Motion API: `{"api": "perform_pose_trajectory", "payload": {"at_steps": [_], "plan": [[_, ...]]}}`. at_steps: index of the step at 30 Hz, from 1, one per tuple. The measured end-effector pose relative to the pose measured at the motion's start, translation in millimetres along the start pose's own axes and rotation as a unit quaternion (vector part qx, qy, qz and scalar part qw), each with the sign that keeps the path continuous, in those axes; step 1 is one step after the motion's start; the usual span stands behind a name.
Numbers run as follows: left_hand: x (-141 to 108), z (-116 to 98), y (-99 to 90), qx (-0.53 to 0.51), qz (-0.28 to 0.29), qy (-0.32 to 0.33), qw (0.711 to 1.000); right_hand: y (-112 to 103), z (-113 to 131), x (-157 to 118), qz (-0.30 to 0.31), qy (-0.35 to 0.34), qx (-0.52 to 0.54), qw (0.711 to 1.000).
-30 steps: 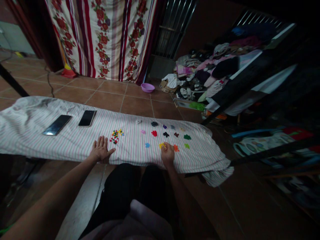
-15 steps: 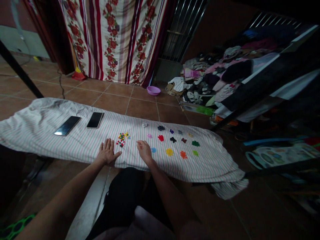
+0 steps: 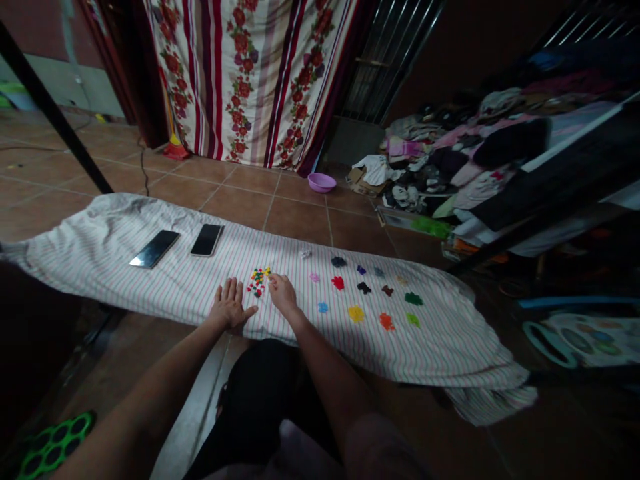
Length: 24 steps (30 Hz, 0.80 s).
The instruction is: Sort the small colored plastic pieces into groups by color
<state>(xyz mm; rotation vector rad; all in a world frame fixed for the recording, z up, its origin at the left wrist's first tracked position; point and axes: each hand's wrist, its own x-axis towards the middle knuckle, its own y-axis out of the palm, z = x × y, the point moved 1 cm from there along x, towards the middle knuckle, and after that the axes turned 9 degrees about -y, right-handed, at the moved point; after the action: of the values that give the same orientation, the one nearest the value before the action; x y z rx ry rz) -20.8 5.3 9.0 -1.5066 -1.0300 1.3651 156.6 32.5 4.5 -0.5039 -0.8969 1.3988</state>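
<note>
Pieces, small and bead-like, lie in a mixed pile (image 3: 257, 285) of red, green and yellow on the striped, cloth-covered worktop (image 3: 280, 253), between the person's two hands as I see them from the head view. The left hand (image 3: 230, 308) rests flat just beside the pile, palm down, its fingers spread open with nothing in their grip. The right hand (image 3: 283, 295) comes in from the other side, its fingers bent and bunched at the pile's right edge; whether they grip a piece I cannot tell. Off to the right, sorted clusters sit in three loose rows: light blue (image 3: 323, 307), yellow (image 3: 356, 314), orange (image 3: 387, 321) and lime green (image 3: 413, 319) nearest the person; pink (image 3: 314, 277), red (image 3: 338, 283), black (image 3: 364, 288), brown (image 3: 387, 291) and dark green (image 3: 413, 299) in the middle; white (image 3: 305, 254), dark grey (image 3: 339, 262), purple (image 3: 361, 270), grey (image 3: 379, 272) and beige (image 3: 401, 280) farthest. Two phones lie left of the pile, a larger phone (image 3: 155, 249) and a smaller phone (image 3: 207, 240). On the tiled floor (image 3: 295, 217) beyond, a purple basin (image 3: 322, 183) sits near a floral curtain (image 3: 250, 87), with heaped clothes (image 3: 450, 150) farther right.
</note>
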Motion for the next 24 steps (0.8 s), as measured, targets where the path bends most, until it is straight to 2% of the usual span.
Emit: {"api": "perform_pose_trajectory", "payload": {"at_steps": [7,14,18,21,24], "plan": [[-2.9,-1.5,-3.2,0.01,-0.009,0.001,1.0,3.9,13.2,11.8,0.03,0.027,-0.029,0.999],[-2.0,-0.4,-2.4,0.005,-0.002,0.0,1.0,9.4,9.0,11.7,0.022,-0.01,-0.005,1.0],[-1.3,-0.2,-1.6,0.001,-0.003,0.0,1.0,8.4,2.9,5.4,0.016,-0.069,0.033,0.997],[-3.2,-1.6,-4.4,0.003,0.005,-0.003,1.0,6.0,1.2,-0.6,0.035,-0.131,0.053,0.989],[-4.6,-2.5,-6.4,0.005,0.008,-0.004,1.0,4.0,1.9,-6.1,0.061,-0.149,0.041,0.986]]}}
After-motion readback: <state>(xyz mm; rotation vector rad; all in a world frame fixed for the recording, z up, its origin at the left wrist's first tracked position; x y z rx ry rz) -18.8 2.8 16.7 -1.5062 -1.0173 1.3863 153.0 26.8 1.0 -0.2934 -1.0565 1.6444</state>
